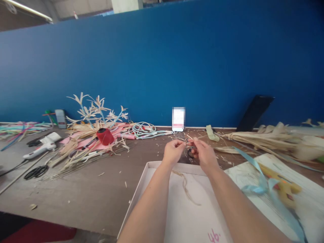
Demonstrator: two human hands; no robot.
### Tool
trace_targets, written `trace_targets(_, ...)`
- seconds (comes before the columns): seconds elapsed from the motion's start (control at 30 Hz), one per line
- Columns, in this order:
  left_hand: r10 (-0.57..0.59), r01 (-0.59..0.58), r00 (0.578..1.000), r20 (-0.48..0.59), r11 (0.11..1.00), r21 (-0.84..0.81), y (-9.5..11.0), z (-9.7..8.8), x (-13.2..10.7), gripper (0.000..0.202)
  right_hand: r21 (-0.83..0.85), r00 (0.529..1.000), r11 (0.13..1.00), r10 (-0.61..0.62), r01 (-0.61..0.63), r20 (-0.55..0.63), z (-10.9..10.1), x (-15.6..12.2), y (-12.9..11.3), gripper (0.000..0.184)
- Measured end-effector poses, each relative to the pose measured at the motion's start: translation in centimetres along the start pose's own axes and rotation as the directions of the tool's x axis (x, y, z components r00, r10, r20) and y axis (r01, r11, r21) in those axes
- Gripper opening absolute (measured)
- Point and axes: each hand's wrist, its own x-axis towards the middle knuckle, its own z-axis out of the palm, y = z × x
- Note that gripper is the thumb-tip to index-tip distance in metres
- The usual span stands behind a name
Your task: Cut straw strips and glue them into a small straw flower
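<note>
My left hand (174,150) and my right hand (205,154) meet close together above the far edge of a white shallow box lid (152,164). Both are closed in a pinch, fingertips nearly touching. Something thin and pale seems to be between them, too small and blurred to name. A dark ring like a scissor handle (190,153) shows by my right fingers; whether it is held or lies behind them I cannot tell. Below my hands, a twisted dry fibre strand (186,189) lies in the lid.
A phone (178,118) leans on the blue partition (162,67). Leftward are pale fibre flowers (100,106), a red spool (105,136), a coiled light-blue cord (144,131) and a white glue gun (42,146). At right lie dry husks (275,135), a yellow glue gun (280,185) and blue ribbon (255,189).
</note>
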Motion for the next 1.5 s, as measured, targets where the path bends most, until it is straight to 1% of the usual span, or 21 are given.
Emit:
trace_targets(0.1, 0.004, -0.004, 1.0, -0.009, 1.0, -0.002, -0.2, 0.0, 0.1, 0.023, 0.011, 0.999, 1.0, 0.009, -0.01, 0.048, 0.1, -0.2, -0.1, 0.044)
trace_targets(0.2, 0.024, -0.024, 1.0, -0.013, 1.0, 0.003, -0.4, 0.0, 0.3, 0.023, -0.03, 0.996, 0.999, -0.013, 0.016, 0.093, 0.2, -0.3, 0.0, 0.042)
trace_targets(0.43, 0.038, -0.036, 0.999, -0.032, 0.997, 0.062, -0.3, 0.0, 0.3, 0.021, -0.15, 0.996, 0.988, -0.02, 0.033, 0.088, 0.0, -0.1, 0.4, 0.036)
trace_targets(0.57, 0.034, -0.028, 0.998, -0.061, 0.995, 0.097, -0.1, 0.0, 0.2, 0.02, -0.169, 0.997, 0.986, -0.001, 0.015, 0.081, -0.2, 0.1, 0.7, 0.034)
trace_targets(0.67, 0.011, -0.005, 0.998, -0.068, 0.996, 0.087, -0.1, 0.1, 0.2, 0.02, -0.117, 0.999, 0.993, 0.015, -0.009, 0.047, -0.2, 0.3, 1.0, 0.036)
trace_targets(0.77, -0.041, 0.044, 0.994, -0.098, 0.999, 0.032, -0.2, 0.1, 0.3, 0.022, 0.031, 0.999, 0.999, 0.042, -0.043, 0.026, -0.2, 0.5, 0.9, 0.043)
trace_targets(0.83, -0.083, 0.081, 0.99, -0.115, 0.997, -0.018, -0.3, 0.0, 0.4, 0.024, 0.106, 0.996, 0.991, 0.075, -0.08, 0.045, -0.2, 0.5, 0.7, 0.046)
trace_targets(0.93, -0.107, 0.097, 0.986, -0.124, 0.991, -0.089, -0.6, -0.1, 0.5, 0.025, 0.08, 0.99, 0.99, 0.106, -0.113, 0.095, -0.1, 0.2, 0.4, 0.043)
trace_targets(1.07, -0.097, 0.081, 0.99, -0.102, 0.986, -0.146, -0.7, 0.0, 0.6, 0.024, 0.021, 0.985, 0.997, 0.074, -0.078, 0.157, 0.4, -0.4, 0.1, 0.041)
trace_targets(1.17, -0.093, 0.083, 0.993, -0.074, 0.988, -0.129, -0.6, 0.3, 0.4, 0.025, 0.031, 0.993, 0.998, 0.043, -0.047, 0.107, 0.6, -0.6, 0.2, 0.037)
trace_targets(1.23, -0.09, 0.085, 0.995, -0.045, 0.991, -0.101, -0.5, 0.4, 0.3, 0.026, 0.064, 0.997, 0.997, 0.042, -0.046, 0.062, 0.6, -0.5, 0.3, 0.034)
trace_targets(1.4, -0.08, 0.082, 0.995, 0.063, 0.996, -0.02, -0.7, 0.3, 0.1, 0.034, 0.223, 0.994, 0.968, 0.111, -0.112, 0.018, 0.5, -0.2, 0.1, 0.03)
trace_targets(1.43, -0.083, 0.084, 0.994, 0.068, 0.996, -0.012, -0.8, 0.3, 0.2, 0.037, 0.244, 0.994, 0.963, 0.112, -0.111, 0.011, 0.5, -0.1, 0.0, 0.03)
trace_targets(1.5, -0.094, 0.095, 0.995, 0.046, 0.995, -0.016, -0.9, 0.1, 0.3, 0.043, 0.264, 0.994, 0.96, 0.106, -0.098, -0.013, 0.4, -0.2, -0.3, 0.03)
